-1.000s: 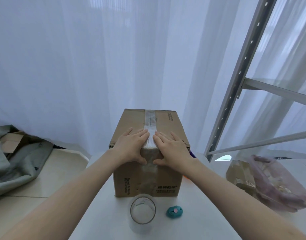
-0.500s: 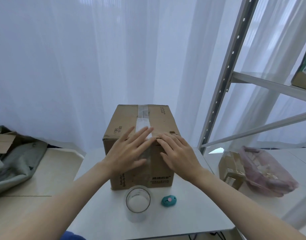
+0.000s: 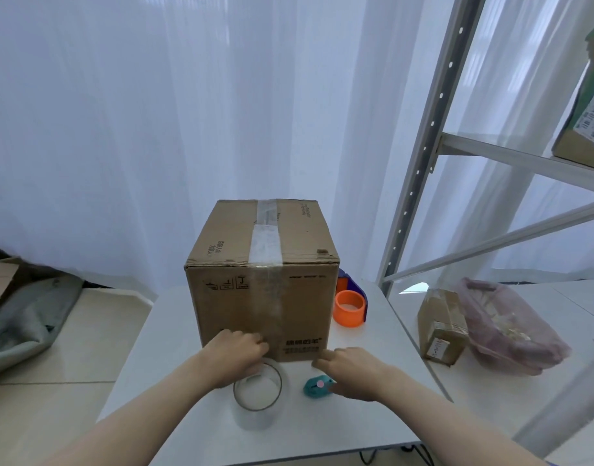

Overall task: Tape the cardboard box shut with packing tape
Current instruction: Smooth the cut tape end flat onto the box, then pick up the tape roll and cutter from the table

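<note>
the brown cardboard box [image 3: 262, 280] stands upright on the white surface [image 3: 373, 415], just beyond both hands, its flaps closed and a strip of clear packing tape [image 3: 266, 237] running along the top seam and down over the front face. the left hand [image 3: 237, 356] sits at the foot of that front face, knuckles against the cardboard, fingers curled loosely downward over the far rim of the clear roll of packing tape [image 3: 258, 398]; whether it actually grips the roll cannot be told. the roll stands on its side directly under and nearer than the left hand, touching or almost touching the box's lower edge.

the right hand [image 3: 351, 371] lies low over the surface just right of the box's near bottom corner, palm down, fingers loosely extended and holding nothing. a small teal cutter with a pink button [image 3: 317, 386] lies between the two hands, just beside the right hand's thumb side, and may touch it.

beyond the right hand, beside the box's right wall, an orange and purple tape dispenser [image 3: 351, 306] rests on the surface.

well to the right of the right hand, off the surface, a smaller taped cardboard parcel [image 3: 442, 326] stands against a translucent pink plastic bag [image 3: 510, 326] that holds pale, indistinct pieces. above them a grey metal shelf rack [image 3: 423, 156] carries another carton [image 3: 586, 119] at the edge of view.
</note>
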